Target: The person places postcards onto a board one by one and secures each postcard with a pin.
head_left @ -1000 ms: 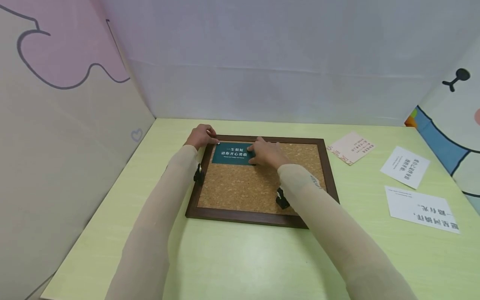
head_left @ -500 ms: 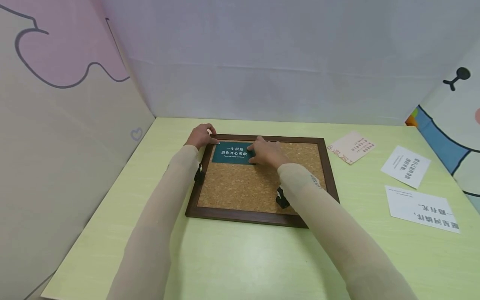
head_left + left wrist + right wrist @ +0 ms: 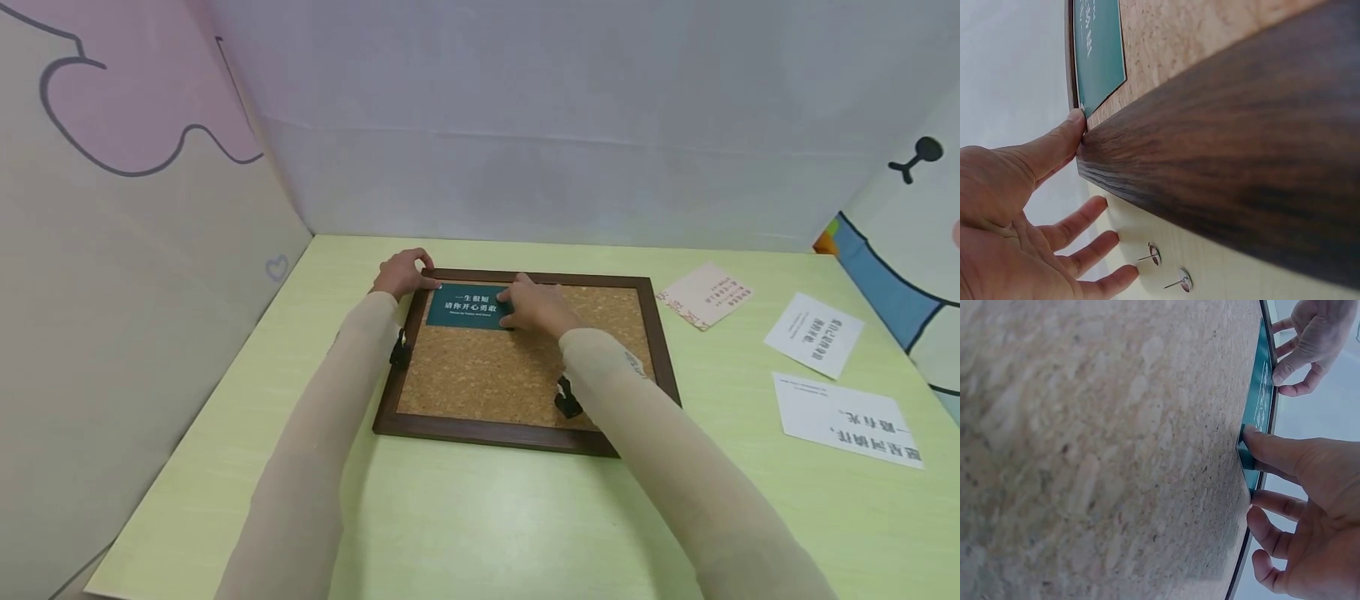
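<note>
A dark green card (image 3: 468, 305) with white lettering lies on the upper left of a corkboard (image 3: 480, 379) in a dark brown frame. At the card's upper left corner, the thumb of my left hand (image 3: 401, 273) presses on a small thumbtack (image 3: 1082, 107). That hand's index finger reaches to the frame's corner, and its other fingers stretch out beside the frame in the left wrist view. My right hand (image 3: 545, 310) holds the card's right end, thumb at the lower edge and fingers farther up, as the right wrist view shows; its last fingers are curled.
Two loose thumbtacks (image 3: 1154, 254) lie beside the frame in the left wrist view. Right of the board are a pink card (image 3: 705, 296), a white card (image 3: 815, 335) and a larger white card (image 3: 847, 419). A pale curtain (image 3: 555, 125) stands behind the table.
Both hands and the card keep their places on the board. Only a slight shift of the head view shows.
</note>
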Motion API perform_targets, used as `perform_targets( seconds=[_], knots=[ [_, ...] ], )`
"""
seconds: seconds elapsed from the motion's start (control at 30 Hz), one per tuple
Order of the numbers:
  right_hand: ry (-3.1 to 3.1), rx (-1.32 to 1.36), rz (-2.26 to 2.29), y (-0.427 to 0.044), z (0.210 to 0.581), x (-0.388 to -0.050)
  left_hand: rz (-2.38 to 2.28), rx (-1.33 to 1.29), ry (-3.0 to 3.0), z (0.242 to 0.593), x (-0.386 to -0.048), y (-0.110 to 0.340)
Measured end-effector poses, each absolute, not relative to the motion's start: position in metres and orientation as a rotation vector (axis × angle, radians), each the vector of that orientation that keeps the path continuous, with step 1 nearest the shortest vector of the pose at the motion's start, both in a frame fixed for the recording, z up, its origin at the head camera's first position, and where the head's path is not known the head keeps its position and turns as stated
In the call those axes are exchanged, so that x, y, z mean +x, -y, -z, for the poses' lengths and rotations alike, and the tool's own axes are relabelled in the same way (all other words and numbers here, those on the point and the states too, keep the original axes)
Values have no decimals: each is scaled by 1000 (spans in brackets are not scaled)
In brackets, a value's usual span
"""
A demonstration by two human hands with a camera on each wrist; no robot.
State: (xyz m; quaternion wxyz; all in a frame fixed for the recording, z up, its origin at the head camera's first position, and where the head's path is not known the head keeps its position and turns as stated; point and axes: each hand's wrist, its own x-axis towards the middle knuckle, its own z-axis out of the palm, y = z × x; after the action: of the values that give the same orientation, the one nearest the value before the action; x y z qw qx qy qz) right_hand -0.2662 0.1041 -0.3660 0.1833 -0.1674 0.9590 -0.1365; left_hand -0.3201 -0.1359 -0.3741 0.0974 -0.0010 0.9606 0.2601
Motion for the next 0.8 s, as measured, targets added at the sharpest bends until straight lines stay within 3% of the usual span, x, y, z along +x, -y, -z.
perform_targets(
  seconds=[0.8],
  knots=[
    [-2751, -526, 415, -116, 372, -269, -721, 15, -2837, 373, -324, 137]
  ],
)
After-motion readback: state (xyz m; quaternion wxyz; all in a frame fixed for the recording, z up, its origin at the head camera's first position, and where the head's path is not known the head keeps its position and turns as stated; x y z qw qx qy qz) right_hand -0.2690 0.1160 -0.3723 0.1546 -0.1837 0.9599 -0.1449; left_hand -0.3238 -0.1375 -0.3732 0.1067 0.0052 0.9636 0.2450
